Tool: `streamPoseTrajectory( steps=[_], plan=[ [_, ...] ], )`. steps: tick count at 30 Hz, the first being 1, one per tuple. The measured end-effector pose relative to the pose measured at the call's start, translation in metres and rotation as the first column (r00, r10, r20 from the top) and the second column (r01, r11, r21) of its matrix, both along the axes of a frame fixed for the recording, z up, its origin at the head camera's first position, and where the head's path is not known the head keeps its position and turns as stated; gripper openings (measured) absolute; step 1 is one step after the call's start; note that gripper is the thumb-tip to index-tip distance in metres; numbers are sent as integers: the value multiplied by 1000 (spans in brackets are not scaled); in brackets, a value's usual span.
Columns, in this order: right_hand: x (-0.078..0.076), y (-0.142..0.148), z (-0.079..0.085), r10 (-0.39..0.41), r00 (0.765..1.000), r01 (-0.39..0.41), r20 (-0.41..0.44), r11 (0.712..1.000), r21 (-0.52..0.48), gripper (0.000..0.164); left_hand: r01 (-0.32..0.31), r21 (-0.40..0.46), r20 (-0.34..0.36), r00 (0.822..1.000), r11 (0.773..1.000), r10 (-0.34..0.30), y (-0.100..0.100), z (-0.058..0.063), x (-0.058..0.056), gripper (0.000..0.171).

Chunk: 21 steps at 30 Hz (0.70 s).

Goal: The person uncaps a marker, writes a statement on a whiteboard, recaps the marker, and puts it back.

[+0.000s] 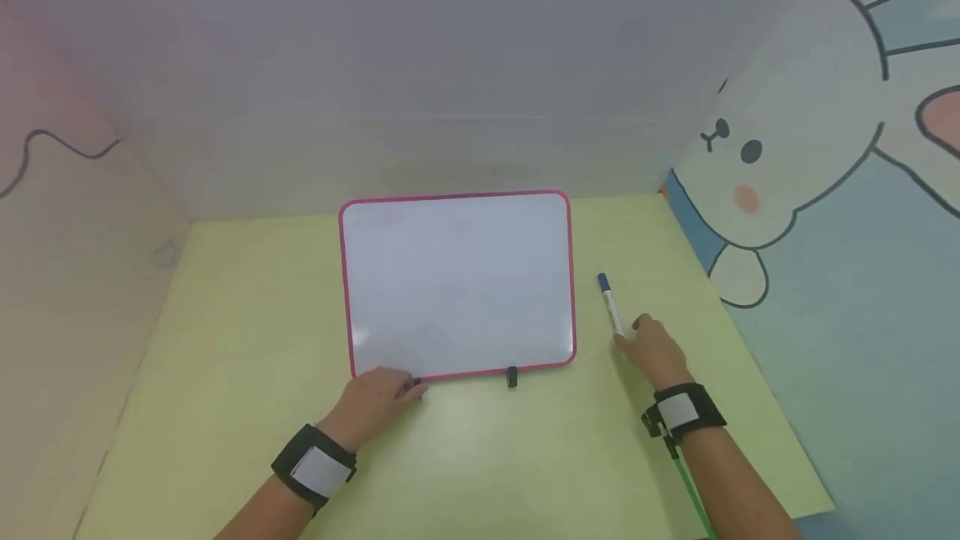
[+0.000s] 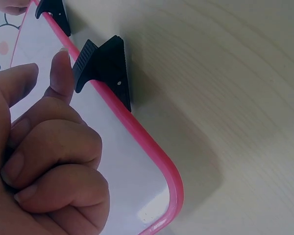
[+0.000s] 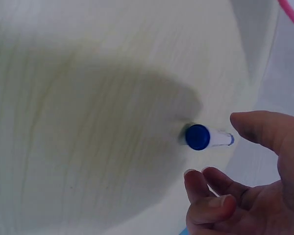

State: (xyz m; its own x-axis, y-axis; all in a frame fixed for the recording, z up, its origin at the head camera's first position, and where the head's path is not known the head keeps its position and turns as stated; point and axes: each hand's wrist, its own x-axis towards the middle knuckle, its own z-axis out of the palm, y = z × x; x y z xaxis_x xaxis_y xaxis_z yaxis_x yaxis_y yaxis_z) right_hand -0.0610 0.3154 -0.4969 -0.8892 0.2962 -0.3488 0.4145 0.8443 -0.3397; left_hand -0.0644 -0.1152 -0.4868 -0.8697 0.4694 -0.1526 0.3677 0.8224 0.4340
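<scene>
A white dry-erase board with a pink frame lies on the table. Its lower edge carries two black clips, seen in the left wrist view as a near clip and a farther clip. My left hand is at the lower left corner. Its index finger reaches beside the near clip while the other fingers curl loosely over the board, holding nothing. Right of the board lies a white marker with a blue cap. My right hand is at its near end, thumb and fingers spread to either side with a gap.
The pale yellow table meets a plain wall at the back. At right, a wall with a cartoon rabbit runs along the table edge. Both wrists wear black straps, and a green cable trails from the right one.
</scene>
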Motion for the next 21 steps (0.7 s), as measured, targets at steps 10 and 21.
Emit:
streamPoseTrajectory(
  steps=[10,21],
  plan=[
    [-5,0,-9,11,1000,-11,4,996,93,25,-10,-23,14,1000,1000,10,-1,-5,1,29],
    [-1,-15,47,2,891,30,-454,998,63,30,11,15,-7,1000,1000,-11,-2,0,2,30]
  ],
)
